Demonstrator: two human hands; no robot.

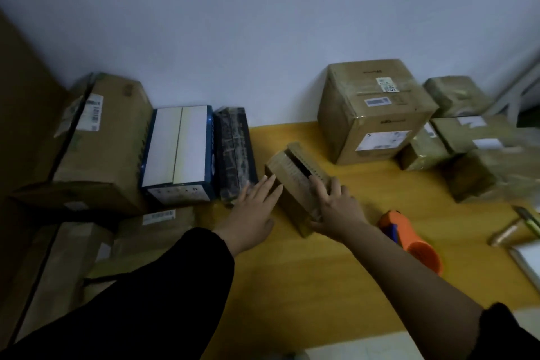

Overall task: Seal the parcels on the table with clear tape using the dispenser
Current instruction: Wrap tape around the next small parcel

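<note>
A small brown cardboard parcel [293,181] lies on the yellow table [336,272], its top flaps parted by a dark gap. My left hand [255,207] lies flat with straight fingers against the parcel's left side. My right hand [336,207] holds the parcel's near right end, fingers on top and thumb curled under the near corner. The orange tape dispenser [415,245] lies on the table just right of my right forearm, in neither hand.
A big taped box [371,114] and several wrapped parcels [467,137] stand at the back right. Left are a large brown carton [96,149], a blue-and-white box [178,155] and a dark wrapped box [235,152]. Pens and paper [526,231] lie at the right edge.
</note>
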